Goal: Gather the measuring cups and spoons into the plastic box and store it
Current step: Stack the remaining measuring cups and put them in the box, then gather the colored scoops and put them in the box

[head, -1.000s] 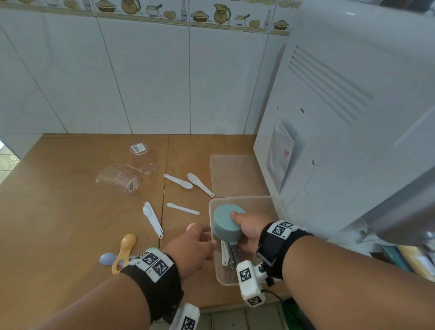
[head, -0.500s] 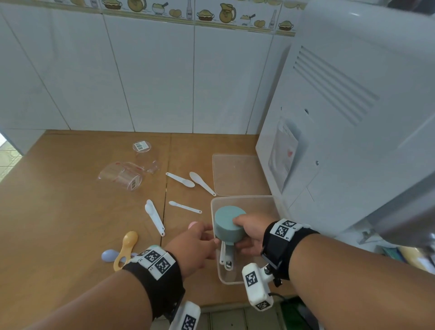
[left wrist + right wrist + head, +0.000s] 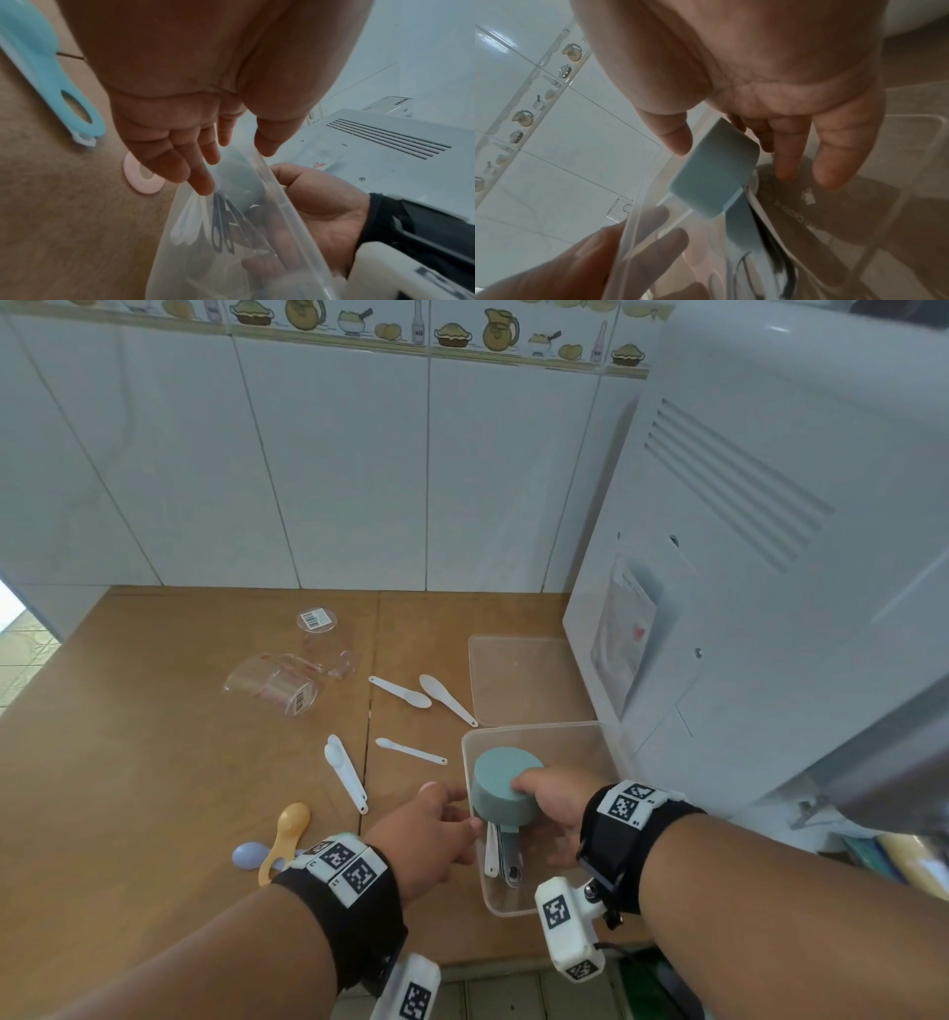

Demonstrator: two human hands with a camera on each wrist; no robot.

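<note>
A clear plastic box [image 3: 534, 727] stands at the counter's front right. My right hand [image 3: 552, 801] reaches into it and grips a stack of teal measuring cups [image 3: 499, 785], tilted bottom-up, with the handles [image 3: 506, 857] hanging into the box. In the right wrist view the thumb and fingers [image 3: 790, 158] lie on either side of the cup [image 3: 713, 172]. My left hand [image 3: 431, 819] pinches the box's left wall [image 3: 259, 172], thumb over the rim and fingers [image 3: 200, 178] outside. Several white spoons [image 3: 346, 773] lie loose to the left.
The box's lid [image 3: 529, 680] lies flat behind it. Clear measuring cups [image 3: 272, 685] and a small clear cup [image 3: 317, 621] sit mid-counter. A yellow spoon [image 3: 285, 837] and a lilac spoon [image 3: 249, 855] lie front left. A white appliance [image 3: 744, 582] stands right of the box.
Both hands and the teal cups stay almost where they were. The head view has shifted slightly.
</note>
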